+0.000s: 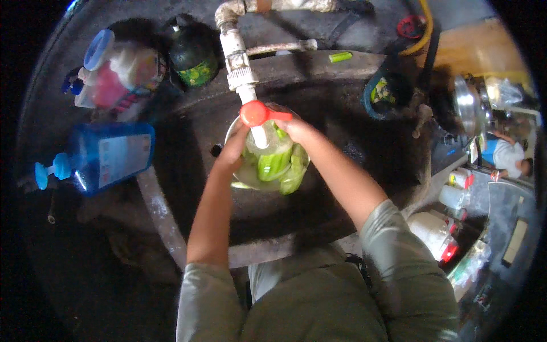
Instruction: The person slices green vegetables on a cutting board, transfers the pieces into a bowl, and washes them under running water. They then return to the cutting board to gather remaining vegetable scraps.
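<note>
A pale bowl (229, 132) of water stands in a dark sink, beneath a white plastic tap (259, 137) with a red handle (255, 113). Large pieces of a green vegetable (274, 166) lie in the water, and one light-green piece (294, 173) overlaps the near right rim. My left hand (236, 147) reaches into the bowl's left side. On the other side, my right hand (291, 127) touches a small green piece (280, 130) near the tap. The tap handle and the bowl hide most of my fingers, so their grip is unclear.
Left of the sink are a blue pump bottle (117, 154), a dark green bottle (192, 57) and a pink container (109, 85). A green scrap (340, 57) lies on the far sink ledge (295, 68). Lidded jars (431, 233) line the right; a person (506, 154) is beyond.
</note>
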Tool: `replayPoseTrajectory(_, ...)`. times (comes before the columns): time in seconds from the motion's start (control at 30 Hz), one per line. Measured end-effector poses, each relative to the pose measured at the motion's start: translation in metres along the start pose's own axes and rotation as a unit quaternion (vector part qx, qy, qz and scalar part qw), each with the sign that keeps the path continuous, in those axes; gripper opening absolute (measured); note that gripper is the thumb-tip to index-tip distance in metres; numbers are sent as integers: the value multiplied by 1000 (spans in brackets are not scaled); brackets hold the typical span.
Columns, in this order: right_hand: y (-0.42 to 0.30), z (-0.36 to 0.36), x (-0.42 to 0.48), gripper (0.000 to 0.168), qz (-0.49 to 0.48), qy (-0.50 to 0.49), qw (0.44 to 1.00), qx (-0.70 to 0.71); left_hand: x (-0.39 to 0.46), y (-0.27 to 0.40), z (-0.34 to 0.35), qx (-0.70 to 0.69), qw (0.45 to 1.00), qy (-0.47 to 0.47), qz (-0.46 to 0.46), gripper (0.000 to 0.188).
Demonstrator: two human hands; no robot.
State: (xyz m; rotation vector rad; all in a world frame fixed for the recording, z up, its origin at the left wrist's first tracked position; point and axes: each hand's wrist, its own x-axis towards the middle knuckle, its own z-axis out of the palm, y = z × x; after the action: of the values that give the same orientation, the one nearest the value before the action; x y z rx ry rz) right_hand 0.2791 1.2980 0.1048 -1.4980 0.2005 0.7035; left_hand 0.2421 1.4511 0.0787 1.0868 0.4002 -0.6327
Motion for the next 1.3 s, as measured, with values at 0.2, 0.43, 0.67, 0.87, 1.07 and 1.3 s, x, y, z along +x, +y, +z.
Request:
replayPoseTrajectory(0.2,3,-19,-57,37,-211,-46,853,-475,-75,21,-12,533,813,81,219,38)
replayPoseTrajectory(0.43,30,21,-89,71,-275,1,704,-655,-88,-67,-38,685,692,191,119,39)
replayPoseTrajectory(0.67,56,36,-53,63,-118,26,741,-661,-50,-103,-28,753,622,211,45,35)
replayPoseTrajectory(0.87,37,31,-86,51,-240,50,752,-612,-89,-106,-48,642,745,180,26,20)
replayPoseTrajectory(1.07,33,-11,-113,38,-319,95,807,-487,-141,-35,-28,339,874,286,195,18)
replayPoseTrajectory(1.3,14,-8,-98,29,-357,216,836,-357,-93,-6,6,467,739,337,350,36)
